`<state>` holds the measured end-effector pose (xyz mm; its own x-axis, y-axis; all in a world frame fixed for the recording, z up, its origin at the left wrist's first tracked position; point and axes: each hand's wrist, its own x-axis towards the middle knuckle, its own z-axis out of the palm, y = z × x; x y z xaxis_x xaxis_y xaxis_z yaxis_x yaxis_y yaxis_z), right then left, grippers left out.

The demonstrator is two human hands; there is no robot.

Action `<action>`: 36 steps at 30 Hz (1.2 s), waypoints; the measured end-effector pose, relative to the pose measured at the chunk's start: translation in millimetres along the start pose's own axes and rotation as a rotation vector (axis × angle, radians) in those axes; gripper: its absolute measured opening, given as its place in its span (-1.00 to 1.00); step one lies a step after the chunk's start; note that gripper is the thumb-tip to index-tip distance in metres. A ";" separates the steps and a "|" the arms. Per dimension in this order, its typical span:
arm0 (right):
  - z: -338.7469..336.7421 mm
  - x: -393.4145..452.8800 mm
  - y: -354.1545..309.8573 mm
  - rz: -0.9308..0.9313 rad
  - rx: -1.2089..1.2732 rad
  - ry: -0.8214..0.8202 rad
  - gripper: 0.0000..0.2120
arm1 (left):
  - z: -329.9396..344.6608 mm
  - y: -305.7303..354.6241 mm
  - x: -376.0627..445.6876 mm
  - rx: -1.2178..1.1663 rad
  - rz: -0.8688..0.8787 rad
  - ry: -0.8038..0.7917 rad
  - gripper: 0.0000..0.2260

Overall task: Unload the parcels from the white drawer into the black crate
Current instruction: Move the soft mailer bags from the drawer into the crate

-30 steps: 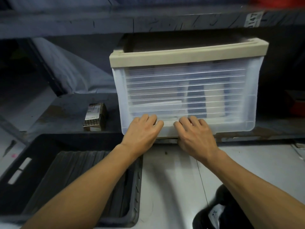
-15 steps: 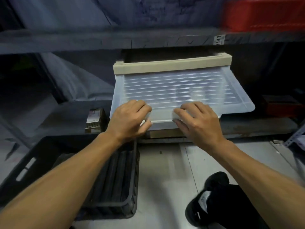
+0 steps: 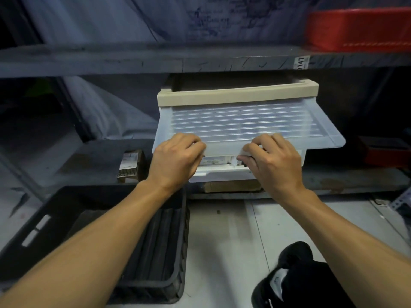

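The dark metal shelf (image 3: 73,161) carries the white drawer (image 3: 240,123), a translucent ribbed unit with a cream top frame, standing on the shelf's front edge beneath an upper shelf board that holds a red crate (image 3: 358,30). On the floor below and to the left sits the black crate (image 3: 40,221), its ribbed bottom showing with no parcel visible in it. The step in hand looks like the opening: the ribbed front panel is tilted outward and up, and both hands work its lower edge. The left hand (image 3: 175,161) has its fingers curled over that edge, and the right hand (image 3: 273,161) grips the same edge a little apart from it, thumb tucked below. Through the gap under the panel a white parcel (image 3: 216,161) with a printed label shows inside; how many more lie behind it cannot be told. So nothing seems unloaded yet. The next move probably calls for getting the front fully clear, then freeing one hand to reach in, draw a parcel out and carry it down and left to the crate. A small labelled box (image 3: 130,165) lies on the shelf just left of the drawer.
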<state>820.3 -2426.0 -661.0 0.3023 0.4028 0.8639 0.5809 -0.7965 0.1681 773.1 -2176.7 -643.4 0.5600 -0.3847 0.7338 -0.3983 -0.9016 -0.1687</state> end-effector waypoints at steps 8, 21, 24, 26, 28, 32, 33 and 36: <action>38.3 18.7 9.0 -0.083 0.003 0.033 -0.76 | 27.1 -26.5 17.6 -0.006 -0.079 0.065 -0.91; 46.3 42.8 61.5 -0.276 -0.017 0.002 -0.72 | 42.2 -30.4 40.8 0.090 -0.034 0.198 -0.85; 55.8 49.3 61.1 -0.196 -0.017 -0.007 -0.73 | 49.8 -40.9 49.2 0.079 -0.068 0.159 -0.88; 65.1 53.6 57.3 -0.129 -0.025 -0.006 -0.79 | 54.1 -48.3 52.7 0.082 -0.067 0.131 -0.88; 78.2 57.1 51.8 -0.047 -0.047 -0.012 -0.82 | 58.4 -54.1 56.0 0.105 -0.070 0.087 -0.80; 105.2 59.8 51.4 0.089 -0.061 -0.224 -0.45 | 75.6 -63.0 58.0 0.297 -0.132 -0.212 -0.38; 110.7 60.9 55.2 0.108 -0.077 -0.267 -0.40 | 81.6 -66.5 57.1 0.346 -0.143 -0.267 -0.28; 123.7 66.3 67.6 0.092 -0.148 -0.330 -0.25 | 95.3 -76.3 56.7 0.432 -0.183 -0.312 -0.09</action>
<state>973.1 -2397.4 -651.1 0.5901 0.4307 0.6829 0.4315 -0.8831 0.1842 904.5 -2148.6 -651.6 0.8067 -0.1952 0.5577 0.0223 -0.9331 -0.3589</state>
